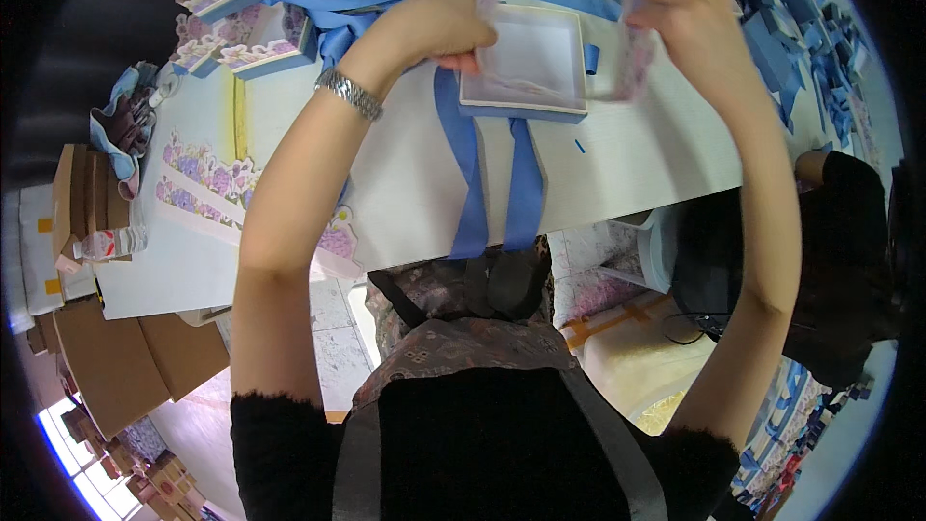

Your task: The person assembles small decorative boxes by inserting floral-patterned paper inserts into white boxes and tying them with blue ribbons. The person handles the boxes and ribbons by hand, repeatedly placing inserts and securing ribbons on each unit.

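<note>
A shallow box [529,50] with a white inside and blue outer sides lies on the table in front of me. Blue ribbons [526,183] run from beneath it toward the near table edge. Over the box hangs a folded floral card strip [637,63], blurred by motion, its ends bent up. My left hand [446,27] is closed at the strip's left end, its fingertips by the box's left wall. Holding the other end, my right hand [687,24] is raised right of the box, fingers bent and slightly blurred.
Boxes with floral borders [260,43] are grouped at the far left. Flat floral card strips [207,183] lie on the left of the table, near a yellow strip [234,116]. Blue boxes with ribbons [767,48] crowd the far right. A plastic bottle [108,243] lies at the left edge.
</note>
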A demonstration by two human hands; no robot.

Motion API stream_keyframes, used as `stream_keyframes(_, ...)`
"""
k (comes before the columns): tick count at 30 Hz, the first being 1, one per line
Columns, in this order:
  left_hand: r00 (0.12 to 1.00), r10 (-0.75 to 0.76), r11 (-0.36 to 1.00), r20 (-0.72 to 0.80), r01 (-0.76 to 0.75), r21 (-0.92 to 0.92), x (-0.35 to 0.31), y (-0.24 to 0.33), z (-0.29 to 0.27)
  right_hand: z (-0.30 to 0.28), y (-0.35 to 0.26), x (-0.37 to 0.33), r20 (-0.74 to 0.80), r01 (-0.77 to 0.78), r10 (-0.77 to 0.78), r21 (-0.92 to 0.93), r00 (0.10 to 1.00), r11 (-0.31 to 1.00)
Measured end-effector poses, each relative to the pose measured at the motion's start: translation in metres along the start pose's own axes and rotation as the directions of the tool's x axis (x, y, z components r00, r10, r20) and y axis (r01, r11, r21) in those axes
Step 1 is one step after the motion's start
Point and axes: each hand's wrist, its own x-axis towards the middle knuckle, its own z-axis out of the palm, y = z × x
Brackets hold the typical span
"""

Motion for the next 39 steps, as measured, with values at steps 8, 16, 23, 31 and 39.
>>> stream_keyframes(8,0.995,-0.096,0.960,0.031,0.084,0.266,-0.003,-0.028,0.018,0.075,-0.039,0.023,0.074,-0.342,0.463,0.778,0.883,0.528)
stream_keyframes(16,0.988,0.147,0.777,-0.042,-0.089,0.624,0.007,-0.070,0.038,0.075,-0.102,0.023,0.168,-0.258,0.372,0.944,0.913,0.208)
stream_keyframes(23,0.926,0.121,0.426,0.358,-0.375,0.823,-0.024,-0.095,0.045,0.069,-0.126,0.011,0.548,-0.125,0.473,0.734,0.689,-0.668)
stream_keyframes(31,0.995,0.024,0.825,-0.093,0.033,0.564,-0.082,-0.082,0.048,0.040,-0.174,-0.022,0.469,-0.582,0.364,0.745,0.805,0.327)
stream_keyframes(39,0.471,0.769,0.595,-0.432,-0.279,0.754,-0.117,-0.026,0.113,0.048,-0.148,0.000,0.501,-0.491,0.152,0.664,0.852,0.564)
